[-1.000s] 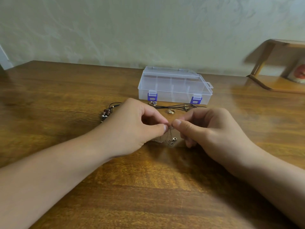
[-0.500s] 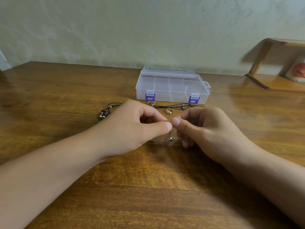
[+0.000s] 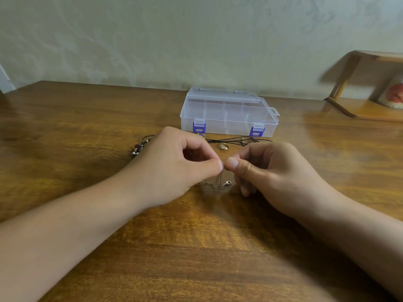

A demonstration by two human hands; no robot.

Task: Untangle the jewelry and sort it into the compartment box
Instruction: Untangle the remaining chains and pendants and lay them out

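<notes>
My left hand and my right hand meet fingertip to fingertip just above the table, both pinching a thin metal chain. The chain hangs down between them, and its clasp end lies on the wood. Behind my hands stands the clear plastic compartment box with its lid shut and two blue latches. A black cord necklace lies in front of the box, with brown beads showing left of my left hand. A small gold ring lies near the cord.
The wooden table stretches wide toward me and to the left. At the far right stands a wooden shelf stand with a red and white object under it. A pale wall closes the back.
My hands have stayed together on the chain, with only small finger shifts. The view has shifted slightly, so the box sits a little differently in frame.
</notes>
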